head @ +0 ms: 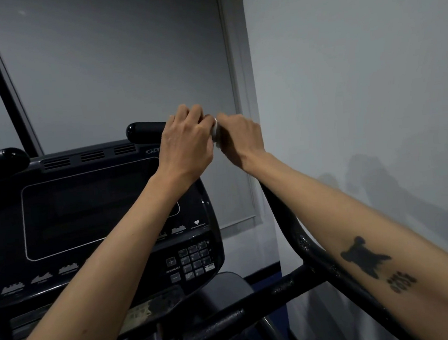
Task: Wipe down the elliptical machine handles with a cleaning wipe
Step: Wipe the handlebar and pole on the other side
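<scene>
The right black handle (pixel 145 131) of the elliptical ends in a rounded tip above the console. My left hand (pixel 187 143) wraps its fingers around this handle near the tip. Right beside it, my right hand (pixel 242 139) grips the same bar with a crumpled white wipe (pixel 216 134) squeezed between palm and handle; only a small bit of the wipe shows between my two hands. The handle's bar (pixel 297 233) curves down under my right forearm. The left handle tip (pixel 1 160) sits at the far left.
The black console (pixel 87 215) with a dark screen and keypad (pixel 195 260) sits below my left arm. A lower fixed grip bar (pixel 229 322) crosses the bottom. A white wall (pixel 357 78) stands close on the right, a grey blind (pixel 115 57) ahead.
</scene>
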